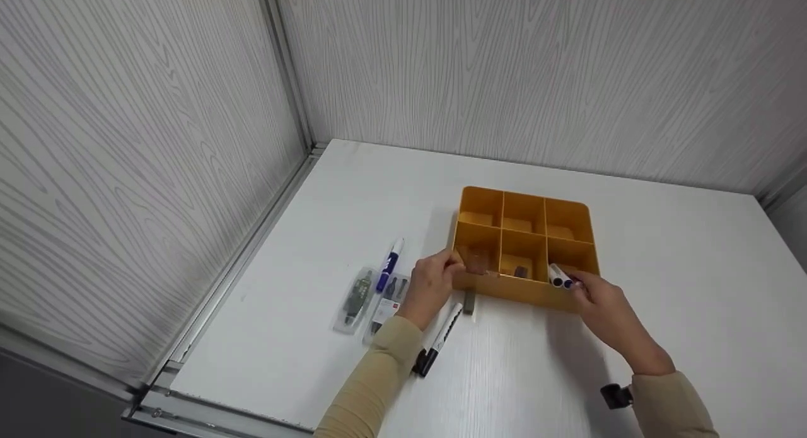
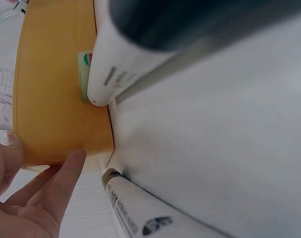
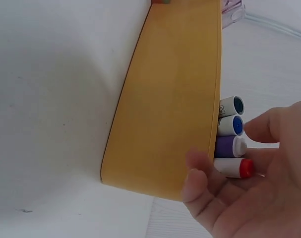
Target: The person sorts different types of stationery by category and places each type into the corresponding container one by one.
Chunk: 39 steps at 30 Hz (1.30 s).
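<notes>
My left hand [image 1: 435, 277] grips the front left corner of a yellow six-compartment organizer box [image 1: 504, 288], thumb at the rim and fingers along the outer wall [image 2: 56, 109]. At the front right compartment, my right hand [image 1: 605, 305] curls its fingers around the ends of several markers [image 3: 229, 146] with green, blue, purple-bodied and red ends, which stick out over the rim. Other fingers of that hand lie along the box's front wall [image 3: 165, 99]. A transparent ruler [image 2: 1, 99] with printed scales is in the front left compartment. In the front middle one lies a small dark block [image 1: 521, 271].
Left of the box lie a blue-purple marker [image 1: 389, 265] and two clear cases [image 1: 358, 299] [image 1: 388, 305]. Black-and-white markers [image 1: 441, 337] lie in front, under the left forearm's side. A small greenish block [image 1: 469, 302] sits against the box front. Wood-grain panels [image 1: 504, 79] border the table.
</notes>
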{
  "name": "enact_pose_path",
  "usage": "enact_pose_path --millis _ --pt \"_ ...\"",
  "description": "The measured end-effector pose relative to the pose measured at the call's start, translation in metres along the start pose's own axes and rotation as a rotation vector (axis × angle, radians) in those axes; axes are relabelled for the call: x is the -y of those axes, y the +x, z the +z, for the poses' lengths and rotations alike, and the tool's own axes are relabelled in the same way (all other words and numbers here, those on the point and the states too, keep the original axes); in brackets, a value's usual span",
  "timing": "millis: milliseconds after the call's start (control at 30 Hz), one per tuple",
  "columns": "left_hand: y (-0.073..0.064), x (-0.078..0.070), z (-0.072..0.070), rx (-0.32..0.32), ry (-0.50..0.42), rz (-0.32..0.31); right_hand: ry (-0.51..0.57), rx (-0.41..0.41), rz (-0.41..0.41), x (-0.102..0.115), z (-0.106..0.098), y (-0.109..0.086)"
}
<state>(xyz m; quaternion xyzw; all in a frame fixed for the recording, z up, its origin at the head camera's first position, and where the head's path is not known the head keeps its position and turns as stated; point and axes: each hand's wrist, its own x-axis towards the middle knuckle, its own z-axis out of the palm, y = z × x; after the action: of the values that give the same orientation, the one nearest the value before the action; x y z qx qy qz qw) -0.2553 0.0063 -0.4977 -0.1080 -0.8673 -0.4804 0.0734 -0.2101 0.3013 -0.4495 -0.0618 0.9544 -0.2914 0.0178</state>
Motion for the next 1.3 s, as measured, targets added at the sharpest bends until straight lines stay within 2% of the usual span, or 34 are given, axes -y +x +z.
enact_pose_path --millis 233,533,667,833,1000,1133,1300 --pt "-0.001 -0.002 -0.001 0.01 0.004 -0.016 0.071 0.146 0.072 -0.001 0.002 0.006" --pt "0.0 -0.001 -0.001 0.008 -0.017 -0.034 0.094 0.135 0.058 -0.008 0.009 0.01" --pt "0.0 -0.001 0.0 0.007 -0.026 -0.036 0.08 0.11 0.028 -0.007 0.01 0.008" --pt "0.0 0.0 -0.001 0.014 -0.03 -0.031 -0.037 0.016 -0.054 0.0 0.011 0.002" --pt "0.001 0.0 -0.001 0.007 -0.011 0.008 -0.137 -0.182 -0.147 0.011 0.014 -0.007" --pt "0.001 0.001 -0.001 0.0 -0.01 0.022 -0.158 -0.351 -0.229 0.022 0.017 -0.014" --pt "0.001 0.001 0.0 -0.003 -0.011 0.017 -0.138 -0.469 -0.36 0.041 0.024 -0.02"
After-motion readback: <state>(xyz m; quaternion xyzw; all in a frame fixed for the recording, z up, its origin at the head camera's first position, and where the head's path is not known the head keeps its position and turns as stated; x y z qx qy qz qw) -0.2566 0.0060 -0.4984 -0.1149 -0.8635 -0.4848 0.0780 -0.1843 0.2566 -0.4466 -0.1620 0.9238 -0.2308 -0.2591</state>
